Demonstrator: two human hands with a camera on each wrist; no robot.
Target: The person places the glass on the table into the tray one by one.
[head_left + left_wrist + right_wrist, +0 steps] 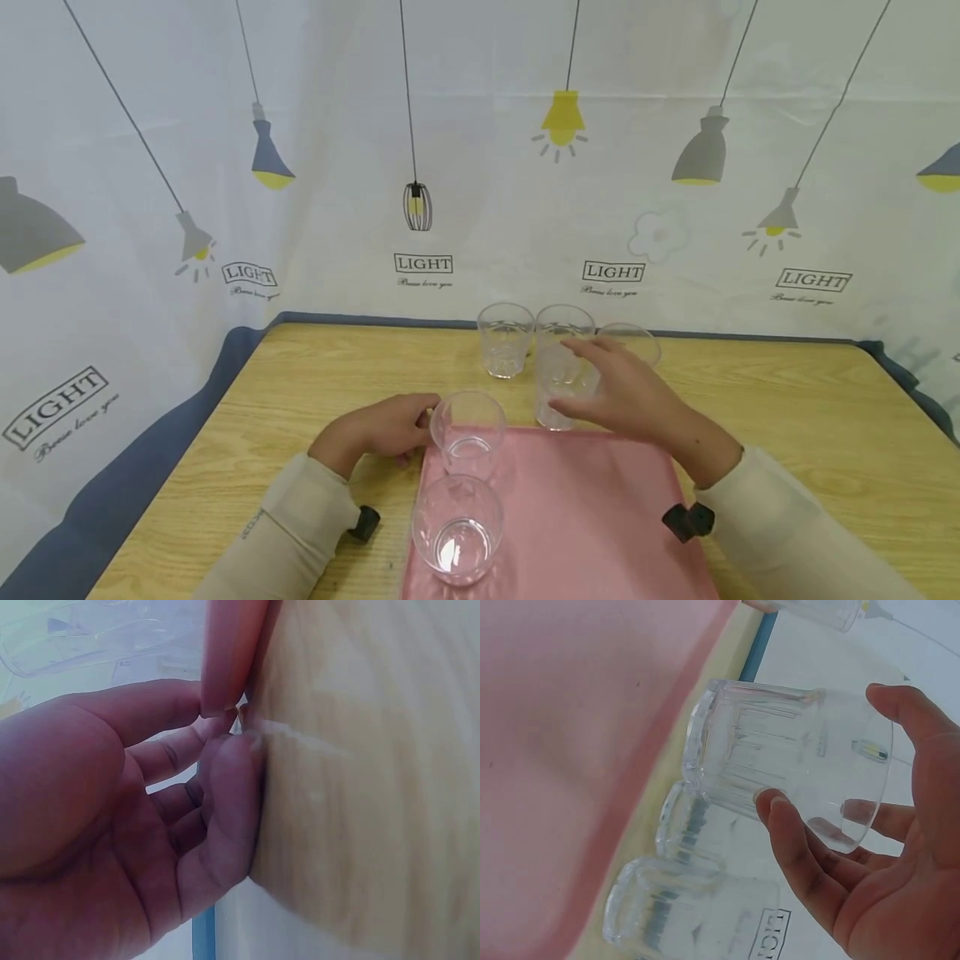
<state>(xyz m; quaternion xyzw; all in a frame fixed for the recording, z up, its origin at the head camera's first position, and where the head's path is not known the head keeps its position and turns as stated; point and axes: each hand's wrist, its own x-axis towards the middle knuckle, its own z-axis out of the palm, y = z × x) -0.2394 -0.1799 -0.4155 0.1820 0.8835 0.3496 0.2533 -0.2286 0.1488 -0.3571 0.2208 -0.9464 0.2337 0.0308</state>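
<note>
With my right hand [630, 392], I hold a clear plastic cup [780, 750] near its rim, thumb on one side and fingers on the other. It stands upright at the tray's back edge in the head view. My left hand [386, 425] is at the back left corner of the pink tray [592, 517], its thumb and curled fingers gripping the tray's rim [231, 660] just above the table. Two clear cups, a rear one [468, 446] and a front one [457, 533], stand along the tray's left side. The rear one partly hides my left fingertips.
Behind the tray stand more clear cups: a left one [505, 342], a middle one [566, 321] and a right one [630, 336] partly covered by my right hand. The wooden table [337, 358] ends at a hanging cloth [495, 167] printed with lamps.
</note>
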